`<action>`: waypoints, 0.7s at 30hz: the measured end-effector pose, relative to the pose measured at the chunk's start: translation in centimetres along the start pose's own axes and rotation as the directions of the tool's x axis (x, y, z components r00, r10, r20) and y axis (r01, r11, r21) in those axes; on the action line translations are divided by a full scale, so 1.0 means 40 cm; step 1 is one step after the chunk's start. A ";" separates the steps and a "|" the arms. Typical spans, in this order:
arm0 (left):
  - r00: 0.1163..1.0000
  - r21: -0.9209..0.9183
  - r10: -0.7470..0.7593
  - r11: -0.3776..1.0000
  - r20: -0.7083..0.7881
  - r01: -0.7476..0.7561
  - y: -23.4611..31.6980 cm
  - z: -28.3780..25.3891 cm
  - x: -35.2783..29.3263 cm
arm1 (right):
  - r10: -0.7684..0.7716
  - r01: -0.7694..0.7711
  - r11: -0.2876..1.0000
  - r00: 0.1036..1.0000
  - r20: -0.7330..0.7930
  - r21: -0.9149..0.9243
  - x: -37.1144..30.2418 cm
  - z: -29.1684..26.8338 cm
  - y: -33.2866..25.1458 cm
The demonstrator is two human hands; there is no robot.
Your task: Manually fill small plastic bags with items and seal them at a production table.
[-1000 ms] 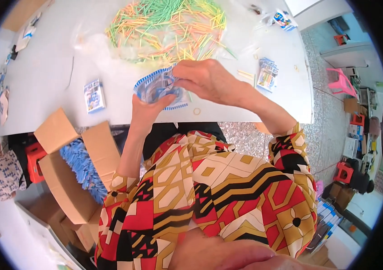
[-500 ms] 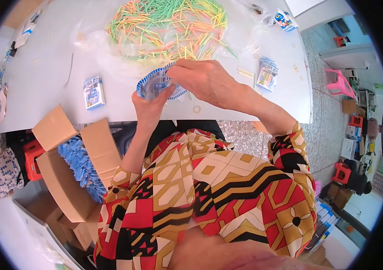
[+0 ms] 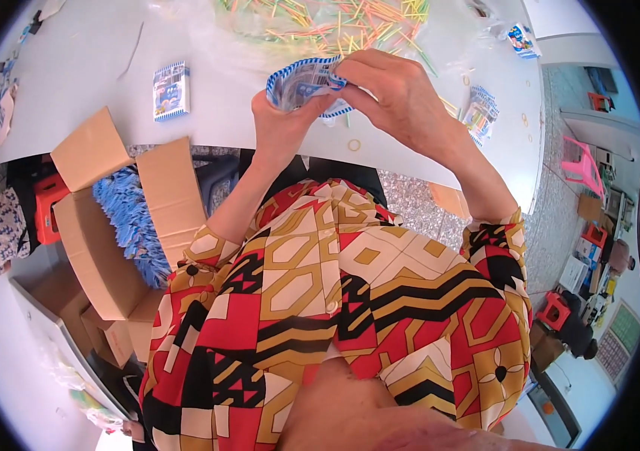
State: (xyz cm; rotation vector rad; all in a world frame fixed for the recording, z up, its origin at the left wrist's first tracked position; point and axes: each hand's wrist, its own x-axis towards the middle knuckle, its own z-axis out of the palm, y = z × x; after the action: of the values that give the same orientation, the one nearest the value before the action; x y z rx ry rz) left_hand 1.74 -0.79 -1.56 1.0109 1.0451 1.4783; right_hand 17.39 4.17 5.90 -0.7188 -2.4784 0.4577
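Head view: packet (image 3: 306,84) pinched between left hand (image 3: 281,124) and right hand (image 3: 399,98).

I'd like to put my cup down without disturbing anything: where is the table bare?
The white table is bare left of the hands, around the flat blue packet. The far middle is crowded with coloured sticks; the right end holds packets and rubber bands.

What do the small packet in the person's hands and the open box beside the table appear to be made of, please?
The packet, held between the left hand and the right hand, looks like thin glossy plastic film: it crinkles and catches the light. The box looks like plain brown corrugated cardboard, matte, with stiff folded-out flaps.
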 end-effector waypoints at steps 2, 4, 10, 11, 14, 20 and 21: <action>1.000 0.030 0.002 1.000 -0.014 -0.001 0.000 -0.004 0.002 | -0.011 0.011 1.000 1.000 -0.007 -0.026 -0.003 0.002 -0.004; 1.000 0.061 0.003 0.998 -0.027 -0.002 -0.006 -0.005 0.001 | 0.077 -0.073 0.995 0.995 0.063 -0.062 -0.007 0.005 -0.012; 0.999 0.065 0.004 0.998 -0.051 0.000 -0.012 0.004 -0.002 | -0.004 0.000 0.984 1.000 -0.019 -0.178 0.001 0.008 -0.011; 0.999 0.004 0.005 1.000 -0.040 -0.005 -0.015 0.002 0.002 | -0.004 0.001 0.984 1.000 -0.019 -0.178 0.001 0.007 -0.010; 0.999 -0.066 0.003 0.998 -0.033 -0.005 -0.018 -0.003 0.006 | 0.003 -0.008 0.998 0.998 -0.067 -0.069 0.000 -0.002 -0.008; 0.999 -0.118 0.000 0.993 -0.054 -0.006 -0.020 -0.006 0.010 | 0.193 -0.161 0.959 0.974 -0.120 0.234 -0.007 -0.061 0.001; 0.997 -0.112 0.023 0.993 -0.073 -0.031 -0.019 -0.004 0.011 | 0.280 -0.240 0.936 0.950 -0.135 0.258 -0.015 -0.075 0.025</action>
State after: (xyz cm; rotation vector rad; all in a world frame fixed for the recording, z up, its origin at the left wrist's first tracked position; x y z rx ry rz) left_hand 1.72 -0.30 -2.30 0.9006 0.9901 1.5881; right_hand 19.87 5.14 7.66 -0.9488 -2.1307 0.7468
